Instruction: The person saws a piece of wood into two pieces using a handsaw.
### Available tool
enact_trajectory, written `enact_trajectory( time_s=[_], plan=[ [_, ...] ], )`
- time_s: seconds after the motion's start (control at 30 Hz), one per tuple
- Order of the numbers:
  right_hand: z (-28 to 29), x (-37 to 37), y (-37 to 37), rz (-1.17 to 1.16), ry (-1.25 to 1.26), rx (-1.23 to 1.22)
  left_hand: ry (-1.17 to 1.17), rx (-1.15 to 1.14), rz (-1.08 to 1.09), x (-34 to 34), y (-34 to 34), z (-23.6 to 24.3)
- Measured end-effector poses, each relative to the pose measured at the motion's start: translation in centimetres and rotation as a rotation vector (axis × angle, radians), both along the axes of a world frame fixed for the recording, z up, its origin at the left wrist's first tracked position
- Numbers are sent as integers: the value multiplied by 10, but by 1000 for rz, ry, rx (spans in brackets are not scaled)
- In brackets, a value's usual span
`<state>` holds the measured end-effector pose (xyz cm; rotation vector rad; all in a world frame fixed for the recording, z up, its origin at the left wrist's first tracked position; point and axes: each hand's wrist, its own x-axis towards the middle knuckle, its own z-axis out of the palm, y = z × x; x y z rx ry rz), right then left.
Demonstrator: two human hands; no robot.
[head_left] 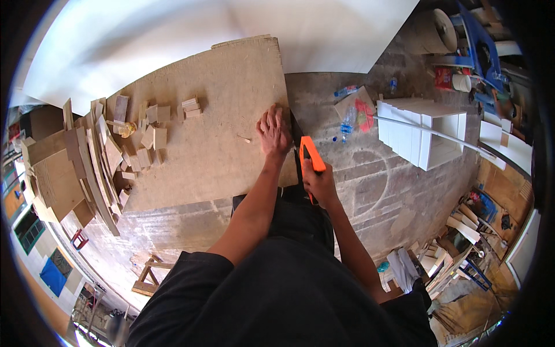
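Observation:
My right hand is wrapped round the orange handle of a hand saw. Its dark, narrow blade runs away from me along the right edge of a plywood-topped table; whether the teeth touch wood, I cannot tell. Close to that same edge my left hand rests on the tabletop, fingers out and a little bent, just left of the blade. A small wood sliver lies left of my left hand. What may be under my left palm is hidden.
Several small wood blocks and a stack of long boards crowd the table's left side. On the floor to the right are plastic bottles, a white open box and a long pale strip. Wood scraps heap up at lower right.

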<state>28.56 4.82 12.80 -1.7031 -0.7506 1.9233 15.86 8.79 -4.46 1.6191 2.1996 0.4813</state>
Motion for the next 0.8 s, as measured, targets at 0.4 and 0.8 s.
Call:
enact_trajectory(
  time_s=[0.4,0.8],
  plan=[
    [-8,-7,2,45,-32,41,-20,3,10,4,-5,-2],
    [43,-8,10,45,32,-97,-4,26,27,-2,-3,-5]
  ],
)
